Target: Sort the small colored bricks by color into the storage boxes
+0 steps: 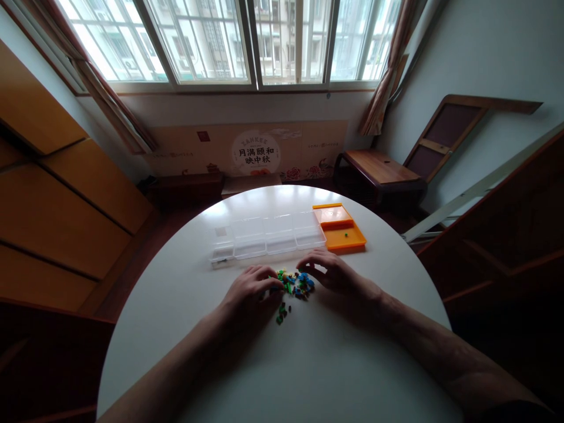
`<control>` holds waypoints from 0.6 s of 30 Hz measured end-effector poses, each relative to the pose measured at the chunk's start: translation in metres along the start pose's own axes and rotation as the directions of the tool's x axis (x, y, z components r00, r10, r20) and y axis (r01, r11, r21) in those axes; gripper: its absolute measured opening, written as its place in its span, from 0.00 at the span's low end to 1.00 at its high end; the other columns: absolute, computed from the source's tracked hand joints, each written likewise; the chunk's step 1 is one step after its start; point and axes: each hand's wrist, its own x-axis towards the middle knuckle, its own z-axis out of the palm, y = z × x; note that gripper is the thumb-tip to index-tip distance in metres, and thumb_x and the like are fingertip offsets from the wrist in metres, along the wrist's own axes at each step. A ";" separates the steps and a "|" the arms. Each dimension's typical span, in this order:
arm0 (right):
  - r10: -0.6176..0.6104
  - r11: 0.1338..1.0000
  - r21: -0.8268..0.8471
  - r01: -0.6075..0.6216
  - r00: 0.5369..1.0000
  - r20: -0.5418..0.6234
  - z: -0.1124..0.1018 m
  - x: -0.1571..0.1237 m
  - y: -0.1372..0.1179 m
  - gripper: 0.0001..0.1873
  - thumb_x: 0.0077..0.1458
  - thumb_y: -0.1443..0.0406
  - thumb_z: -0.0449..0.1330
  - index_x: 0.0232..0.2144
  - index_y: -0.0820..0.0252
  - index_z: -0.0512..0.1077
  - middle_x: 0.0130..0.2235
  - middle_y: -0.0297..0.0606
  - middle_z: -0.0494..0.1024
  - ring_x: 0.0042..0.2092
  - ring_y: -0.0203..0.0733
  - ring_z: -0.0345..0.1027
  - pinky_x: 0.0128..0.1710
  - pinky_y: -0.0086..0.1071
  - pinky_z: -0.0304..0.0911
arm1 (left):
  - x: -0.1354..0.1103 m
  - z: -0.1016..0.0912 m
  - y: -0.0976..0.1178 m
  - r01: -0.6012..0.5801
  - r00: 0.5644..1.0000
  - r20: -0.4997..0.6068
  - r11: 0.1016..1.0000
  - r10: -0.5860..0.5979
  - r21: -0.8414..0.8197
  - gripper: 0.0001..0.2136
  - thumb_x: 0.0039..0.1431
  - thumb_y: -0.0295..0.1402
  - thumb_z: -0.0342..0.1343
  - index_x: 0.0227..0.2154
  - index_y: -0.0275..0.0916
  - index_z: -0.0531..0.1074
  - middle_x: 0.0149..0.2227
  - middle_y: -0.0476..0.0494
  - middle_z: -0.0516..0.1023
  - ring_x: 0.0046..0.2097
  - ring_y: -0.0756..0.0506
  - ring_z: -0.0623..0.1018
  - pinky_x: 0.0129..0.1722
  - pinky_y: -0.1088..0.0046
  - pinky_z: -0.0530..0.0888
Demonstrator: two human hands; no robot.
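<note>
A small heap of toy building bricks [291,283] in green, blue, yellow and brown lies on the white round table [282,370]. At the heap's left edge is my left hand [253,286], fingers curved and loosely apart, with no held brick visible. My right hand [330,271] reaches in from the other side, thumb and forefinger closed together over the heap's upper right. Whatever sits between those fingertips is too small to make out. A few loose green and dark bricks [281,315] lie nearer me, below the heap.
Behind the heap stands a clear plastic compartment box [267,238]. Touching its right end is an orange tray [346,241] with one tiny green brick [346,235] in it. Beyond the table are a wooden stool-like piece [381,167] and a window [255,44].
</note>
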 end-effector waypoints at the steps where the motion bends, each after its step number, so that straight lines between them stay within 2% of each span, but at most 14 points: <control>1: 0.004 1.000 0.008 -0.004 1.000 -0.010 -0.001 0.000 0.000 0.06 0.75 0.65 0.62 0.49 0.53 0.80 0.46 0.40 0.86 0.47 0.44 0.79 0.50 0.38 0.74 | 0.000 0.000 0.000 0.001 1.000 -0.003 1.000 -0.001 0.001 0.04 0.72 0.33 0.63 0.42 0.44 0.83 0.43 0.44 0.84 0.43 0.45 0.82 0.45 0.67 0.76; 5: 0.043 0.999 -0.024 -0.045 0.997 -0.071 -0.010 0.001 0.002 0.07 0.73 0.63 0.63 0.50 0.52 0.81 0.46 0.39 0.85 0.46 0.45 0.78 0.50 0.40 0.75 | -0.001 0.001 -0.002 -0.007 1.000 0.000 1.000 0.007 0.008 0.04 0.72 0.33 0.63 0.43 0.44 0.83 0.43 0.44 0.84 0.43 0.44 0.82 0.46 0.66 0.77; 8: 0.089 0.982 -0.148 -0.118 0.978 -0.188 -0.024 0.001 0.007 0.06 0.71 0.64 0.64 0.46 0.53 0.82 0.42 0.39 0.85 0.42 0.46 0.77 0.47 0.41 0.74 | -0.002 0.003 -0.004 -0.015 1.000 -0.007 1.000 0.015 0.006 0.04 0.72 0.33 0.63 0.43 0.45 0.83 0.43 0.44 0.84 0.44 0.44 0.83 0.47 0.66 0.77; 14: 0.183 0.868 -0.364 -0.337 0.899 -0.398 -0.055 -0.003 0.033 0.08 0.69 0.63 0.62 0.42 0.54 0.82 0.41 0.40 0.85 0.45 0.52 0.77 0.52 0.47 0.72 | -0.004 0.004 -0.005 -0.011 1.000 -0.008 1.000 0.011 -0.008 0.04 0.72 0.33 0.63 0.43 0.45 0.83 0.44 0.43 0.84 0.44 0.43 0.83 0.47 0.65 0.77; 18: 0.278 0.759 -0.406 -0.508 0.818 -0.504 -0.062 -0.010 0.049 0.13 0.66 0.62 0.61 0.49 0.56 0.82 0.44 0.43 0.87 0.44 0.54 0.76 0.51 0.47 0.72 | -0.004 0.002 -0.004 -0.002 1.000 0.009 1.000 0.002 -0.012 0.04 0.72 0.33 0.63 0.44 0.45 0.83 0.44 0.43 0.84 0.44 0.44 0.83 0.46 0.66 0.77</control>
